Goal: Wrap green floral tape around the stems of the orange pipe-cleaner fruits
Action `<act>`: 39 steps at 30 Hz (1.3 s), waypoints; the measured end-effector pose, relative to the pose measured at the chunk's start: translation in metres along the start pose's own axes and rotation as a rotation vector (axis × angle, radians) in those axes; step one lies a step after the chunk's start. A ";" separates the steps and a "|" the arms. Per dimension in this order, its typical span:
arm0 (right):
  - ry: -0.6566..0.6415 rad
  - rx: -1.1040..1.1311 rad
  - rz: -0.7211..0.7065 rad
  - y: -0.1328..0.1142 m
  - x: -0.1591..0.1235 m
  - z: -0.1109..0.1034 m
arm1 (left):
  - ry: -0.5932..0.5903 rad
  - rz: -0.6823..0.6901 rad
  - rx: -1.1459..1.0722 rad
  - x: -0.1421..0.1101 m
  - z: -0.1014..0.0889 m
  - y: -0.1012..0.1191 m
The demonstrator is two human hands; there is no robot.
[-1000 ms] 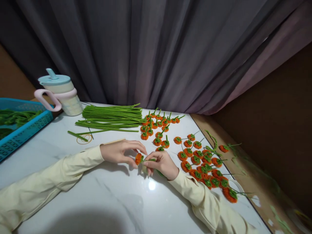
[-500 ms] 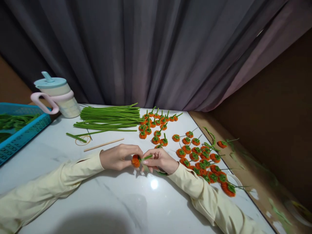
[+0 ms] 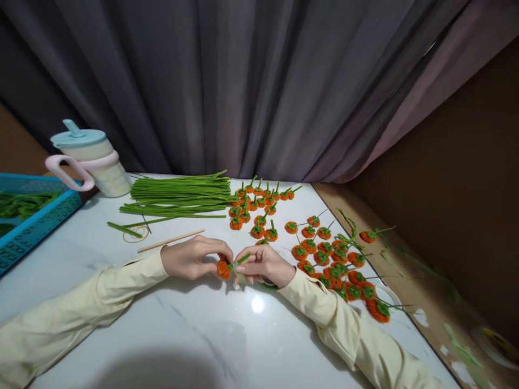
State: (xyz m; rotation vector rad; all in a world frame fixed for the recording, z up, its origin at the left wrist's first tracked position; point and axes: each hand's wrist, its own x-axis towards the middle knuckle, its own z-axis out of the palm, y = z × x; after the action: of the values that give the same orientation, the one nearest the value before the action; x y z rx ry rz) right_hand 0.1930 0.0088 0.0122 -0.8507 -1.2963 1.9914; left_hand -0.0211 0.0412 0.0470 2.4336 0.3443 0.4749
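Between the thumb and fingers of my left hand (image 3: 193, 258) sits a small fuzzy orange pumpkin (image 3: 224, 269), held just above the table. Its short green stem (image 3: 243, 259) points up to the right. My right hand (image 3: 267, 265) is closed in a pinch at that stem, with a pale green strip (image 3: 240, 278) hanging below its fingers. Part of a green ring (image 3: 268, 286) shows under the right wrist; the rest is hidden. Just beyond my left hand lies a thin wooden stick (image 3: 170, 241).
Green fuzzy stems (image 3: 178, 192) lie bundled at the back. Several finished pumpkins with short stems (image 3: 258, 231) stand mid-table; several with thin wires (image 3: 322, 257) lie to the right. A lidded cup (image 3: 89, 156) and a blue basket (image 3: 40, 227) are at left, near a rubber band (image 3: 126, 237).
The pumpkin has turned slightly in my left hand, and its stem tilts up more steeply. Both hands remain close together; the whole view has shifted slightly.
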 end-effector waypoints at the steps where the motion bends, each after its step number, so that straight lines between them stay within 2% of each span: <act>1: -0.004 0.001 -0.001 0.000 0.000 0.000 | -0.002 0.016 0.026 0.000 0.000 0.001; 9: -0.042 -0.009 -0.016 -0.004 -0.002 0.003 | -0.023 0.161 0.064 0.003 0.002 0.007; 20: -0.013 -0.020 -0.018 0.000 -0.001 0.002 | -0.043 0.190 0.144 0.004 0.001 0.011; 29: 0.036 -0.053 -0.041 -0.002 -0.002 0.010 | -0.054 0.221 0.203 0.003 0.003 0.010; 34: 0.064 -0.097 -0.073 0.000 -0.002 0.012 | -0.036 0.232 0.152 0.002 0.006 0.007; 39: 0.139 -0.172 -0.127 0.007 0.000 0.012 | 0.008 0.173 0.060 0.001 0.008 0.001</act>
State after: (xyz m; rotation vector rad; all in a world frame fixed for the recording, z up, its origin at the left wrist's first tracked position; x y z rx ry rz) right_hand 0.1825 -0.0005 0.0095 -0.9453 -1.4182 1.7104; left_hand -0.0161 0.0363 0.0421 2.5329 0.1540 0.5567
